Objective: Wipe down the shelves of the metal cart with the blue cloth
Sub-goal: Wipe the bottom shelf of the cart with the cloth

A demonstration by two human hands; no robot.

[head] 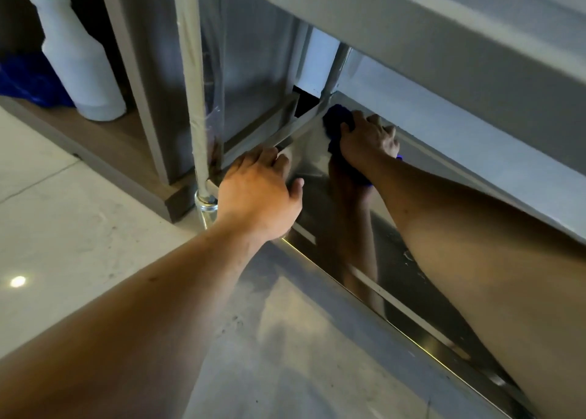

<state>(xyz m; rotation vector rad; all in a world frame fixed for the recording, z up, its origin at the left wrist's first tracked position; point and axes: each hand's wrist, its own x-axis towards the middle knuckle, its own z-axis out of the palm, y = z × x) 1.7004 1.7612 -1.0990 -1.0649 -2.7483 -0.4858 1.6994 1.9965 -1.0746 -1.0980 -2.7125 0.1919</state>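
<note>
We braced our left hand (260, 193) on the steel shelf (314, 155) at its front-left corner, by the table leg (198, 101), fingers loosely bent, gripping nothing. Further back, our right hand (369, 139) clutched the blue cloth (339, 117), pressed into the shelf's back-left corner. Step: wiping, prob. mid-way. Next we'd need to sweep the cloth right along the back edge w/ steady pressure.

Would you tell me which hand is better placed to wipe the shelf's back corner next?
The right hand: it holds the blue cloth at that corner of the steel shelf; the left hand rests bare near the front.
</note>
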